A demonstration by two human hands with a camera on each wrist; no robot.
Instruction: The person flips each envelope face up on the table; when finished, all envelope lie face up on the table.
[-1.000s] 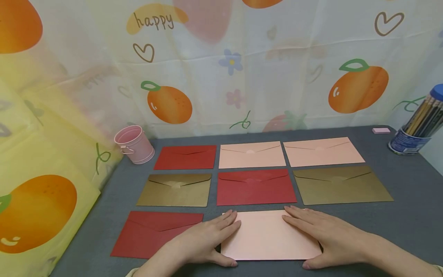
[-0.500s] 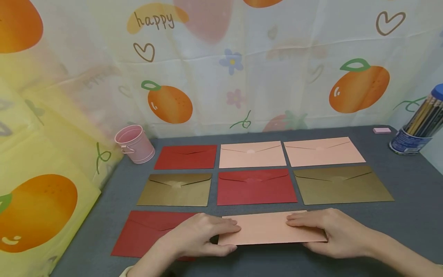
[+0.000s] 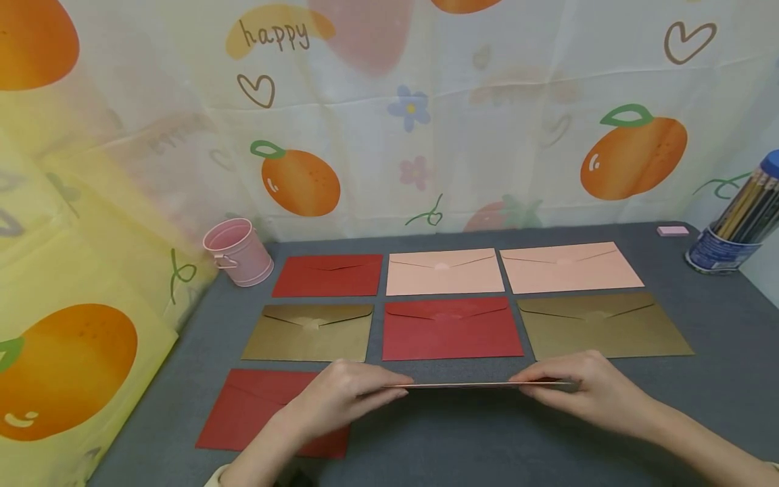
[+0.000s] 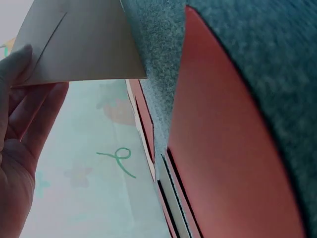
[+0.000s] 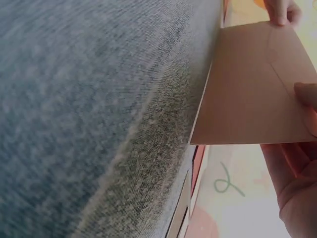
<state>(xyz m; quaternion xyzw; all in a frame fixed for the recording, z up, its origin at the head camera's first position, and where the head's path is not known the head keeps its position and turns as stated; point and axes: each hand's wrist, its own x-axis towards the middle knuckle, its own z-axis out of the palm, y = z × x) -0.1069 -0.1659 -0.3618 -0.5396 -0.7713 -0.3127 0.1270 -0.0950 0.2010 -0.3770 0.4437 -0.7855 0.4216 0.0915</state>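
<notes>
A pink envelope (image 3: pixel 459 385) is held up over the near part of the table, tilted so that only its thin edge shows in the head view. My left hand (image 3: pixel 341 399) pinches its left end between thumb and fingers. At the right end, my right hand (image 3: pixel 590 389) pinches it the same way. Both wrist views show the envelope (image 5: pixel 247 89) from its flap side, the slanting flap line facing the cameras. Beneath my left forearm lies a red envelope (image 3: pixel 255 412), partly covered by that hand and arm.
Beyond the hands lie two rows of envelopes: gold (image 3: pixel 310 338), red (image 3: pixel 450 331) and gold (image 3: pixel 602 328), then red (image 3: pixel 328 276), pink (image 3: pixel 444 277) and pink (image 3: pixel 572 270). A pink bucket (image 3: pixel 240 253), a pencil holder (image 3: pixel 721 250) and an eraser (image 3: pixel 672 231) stand farther back.
The pink envelope lay flat under both hands; its near edge has been lifted and it has turned edge-on to the head view. Both hands went from flat fingers to pinching its ends.
</notes>
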